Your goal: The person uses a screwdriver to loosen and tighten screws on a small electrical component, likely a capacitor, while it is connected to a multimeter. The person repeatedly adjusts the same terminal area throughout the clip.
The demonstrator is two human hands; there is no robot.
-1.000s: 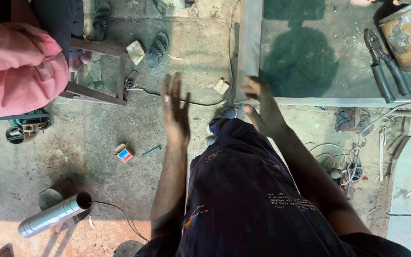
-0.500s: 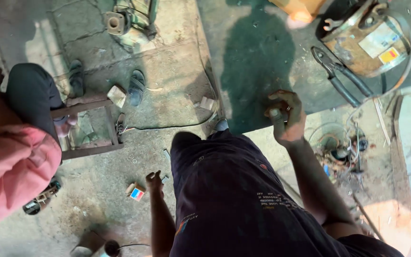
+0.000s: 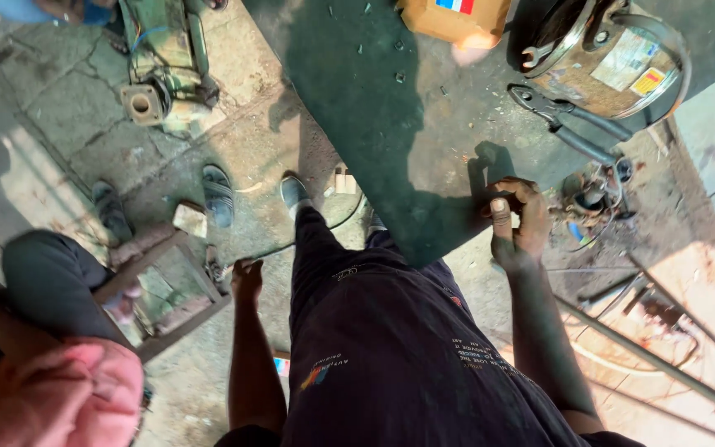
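At far left, a seated person's pink sleeve (image 3: 51, 397), beside a wooden frame (image 3: 167, 285). Then the left hand (image 3: 247, 277), low by the dark trousers, fingers curled in, nothing seen inside. Further right, the dark green metal sheet (image 3: 374, 124), lying flat, near edge running diagonally up to the right; long axis not clear. Probably stiff, heavy, sharp at the rim; best taken at the edge. There the right hand (image 3: 516, 219), clamped on that edge, thumb on top. Beyond, pliers (image 3: 573, 124).
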